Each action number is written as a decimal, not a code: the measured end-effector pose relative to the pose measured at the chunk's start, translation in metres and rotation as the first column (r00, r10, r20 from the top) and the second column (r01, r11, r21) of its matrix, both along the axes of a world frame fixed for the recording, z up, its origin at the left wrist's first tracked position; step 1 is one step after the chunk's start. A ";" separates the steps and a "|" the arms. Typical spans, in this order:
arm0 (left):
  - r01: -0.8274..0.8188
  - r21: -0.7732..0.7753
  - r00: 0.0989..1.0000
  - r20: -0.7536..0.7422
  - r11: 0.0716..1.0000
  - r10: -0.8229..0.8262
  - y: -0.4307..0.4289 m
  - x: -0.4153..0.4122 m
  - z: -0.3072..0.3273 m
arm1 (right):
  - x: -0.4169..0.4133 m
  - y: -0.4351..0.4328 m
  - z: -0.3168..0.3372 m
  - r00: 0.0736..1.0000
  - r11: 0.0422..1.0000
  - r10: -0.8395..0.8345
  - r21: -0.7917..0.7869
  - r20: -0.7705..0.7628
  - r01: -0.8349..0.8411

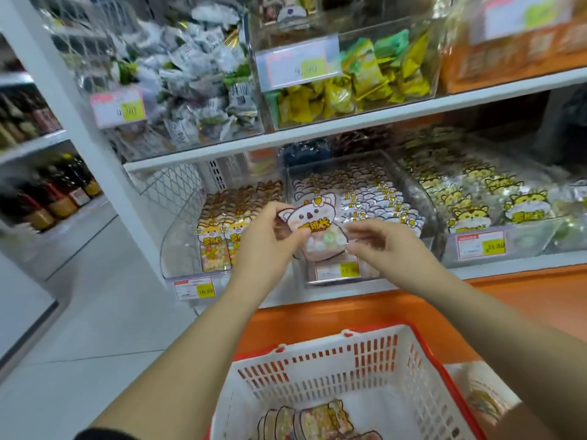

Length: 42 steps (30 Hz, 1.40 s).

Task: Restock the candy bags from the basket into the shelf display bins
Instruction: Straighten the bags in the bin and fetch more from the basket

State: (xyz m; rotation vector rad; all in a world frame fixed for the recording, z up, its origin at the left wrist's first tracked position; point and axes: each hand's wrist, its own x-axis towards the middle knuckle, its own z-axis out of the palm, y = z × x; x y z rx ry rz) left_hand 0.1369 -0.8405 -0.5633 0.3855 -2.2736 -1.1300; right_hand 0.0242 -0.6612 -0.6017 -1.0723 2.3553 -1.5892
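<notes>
The placing step is in hand: a white koala-faced candy bag (317, 228) is raised in front of the middle display bin (424, 198), which holds matching bags. The left hand (270, 241) pinches the bag's left edge. The right hand (382, 239) hangs loosely released just right of it; whether it touches is unclear. Next, the bag likely needs slotting upright into the front row. More bags wait in the near basket (317, 366).

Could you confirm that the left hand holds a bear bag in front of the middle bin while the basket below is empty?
Not quite: the basket is not empty; the head view shows several candy bags lying in it. The left hand does hold the bear bag in front of the middle bin.
</notes>
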 end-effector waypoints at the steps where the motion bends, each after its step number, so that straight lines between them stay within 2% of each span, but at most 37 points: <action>1: -0.033 -0.072 0.999 -0.017 0.997 0.032 -0.004 -0.005 0.006 | -0.009 -0.001 0.002 0.997 0.999 -0.020 0.049 -0.078 0.024; 3: -0.078 -0.192 0.997 0.008 0.978 0.081 -0.008 -0.016 0.012 | -0.022 -0.003 0.000 0.983 0.985 -0.022 0.163 -0.181 0.052; 7: -0.065 -0.309 0.975 0.183 0.949 0.126 -0.015 -0.032 0.002 | -0.031 -0.013 -0.014 0.973 0.962 0.005 0.268 -0.229 0.058; 9: -0.045 -0.352 0.953 0.266 0.935 0.146 -0.018 -0.037 -0.006 | -0.035 -0.018 -0.016 0.967 0.961 -0.004 0.268 -0.255 0.075; 15: 0.017 -0.409 0.916 0.373 0.912 0.150 -0.028 -0.043 -0.015 | -0.038 -0.031 -0.012 0.969 0.983 -0.010 0.178 -0.246 0.055; 18: 0.100 -0.549 0.896 0.413 0.829 0.165 -0.029 -0.050 -0.010 | -0.038 -0.043 -0.001 0.948 0.976 0.037 0.215 -0.315 0.033; 21: 0.157 -0.688 0.876 0.428 0.709 0.221 -0.030 -0.058 -0.005 | -0.043 -0.055 0.008 0.933 0.935 0.096 0.353 -0.346 0.035; 23: 0.178 -0.729 0.861 0.440 0.661 0.254 -0.031 -0.061 -0.003 | -0.047 -0.060 0.014 0.923 0.896 0.129 0.441 -0.361 0.047; 26: 0.207 -0.756 0.846 0.457 0.621 0.274 -0.032 -0.063 -0.004 | -0.055 -0.064 0.023 0.920 0.850 0.199 0.526 -0.338 0.009; 30: 0.240 -0.750 0.835 0.484 0.617 0.263 -0.032 -0.065 -0.006 | -0.059 -0.067 0.027 0.915 0.819 0.239 0.573 -0.325 -0.010; 33: 0.280 -0.753 0.812 0.517 0.596 0.271 -0.033 -0.063 -0.011 | -0.050 -0.069 0.024 0.865 0.811 0.239 0.580 -0.442 0.072; 36: 0.326 -0.780 0.790 0.535 0.534 0.298 -0.032 -0.062 -0.011 | -0.043 -0.071 0.017 0.800 0.808 0.223 0.565 -0.557 0.168; 42: 0.413 -0.780 0.749 0.585 0.471 0.311 -0.018 -0.076 0.014 | -0.056 -0.067 0.008 0.899 0.838 0.166 0.539 -0.405 0.088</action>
